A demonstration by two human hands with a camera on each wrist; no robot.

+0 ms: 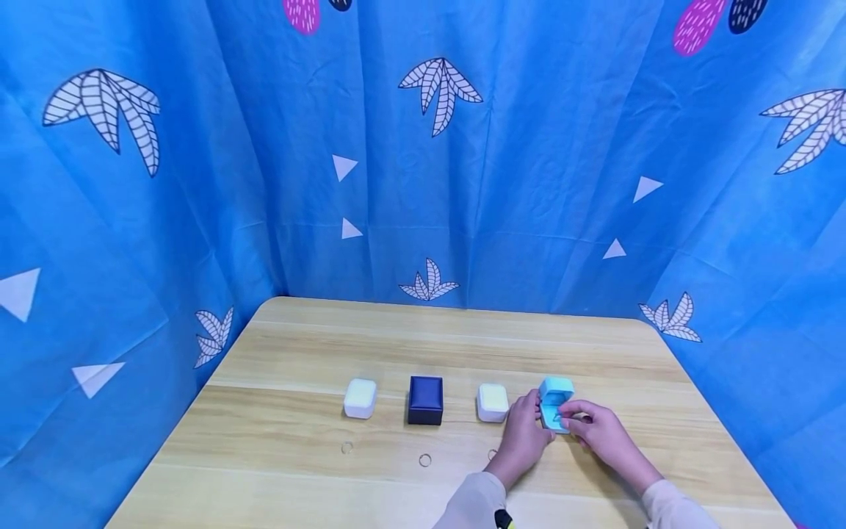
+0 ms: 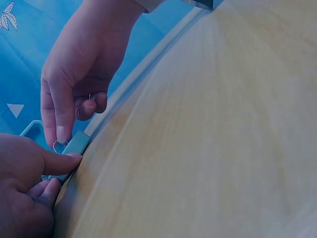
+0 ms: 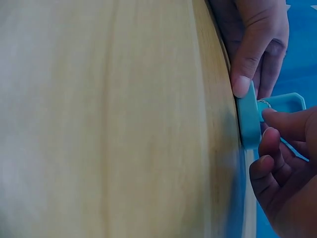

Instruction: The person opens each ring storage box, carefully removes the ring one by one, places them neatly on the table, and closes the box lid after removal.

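Observation:
A turquoise ring box (image 1: 554, 389) stands on the table with its lid raised, at the right of the row. My left hand (image 1: 525, 433) grips its left side, the thumb (image 3: 241, 85) at the front of the base. Between the thumb and fingers of my right hand (image 1: 600, 432) is a small ring (image 3: 264, 102), pinched right at the cushion inside the box. The ring's lower part is hidden. In the left wrist view, the ring's band (image 2: 55, 147) shows beneath the right fingertips, just over the left thumb.
Left of the hands stand a white ring box (image 1: 493, 402), a dark blue box (image 1: 425, 400) and another white box (image 1: 360, 398), all closed. Rings (image 1: 425, 460) lie in front of them, one partly behind my left wrist. A blue curtain (image 1: 423, 184) surrounds the wooden table (image 1: 297, 470).

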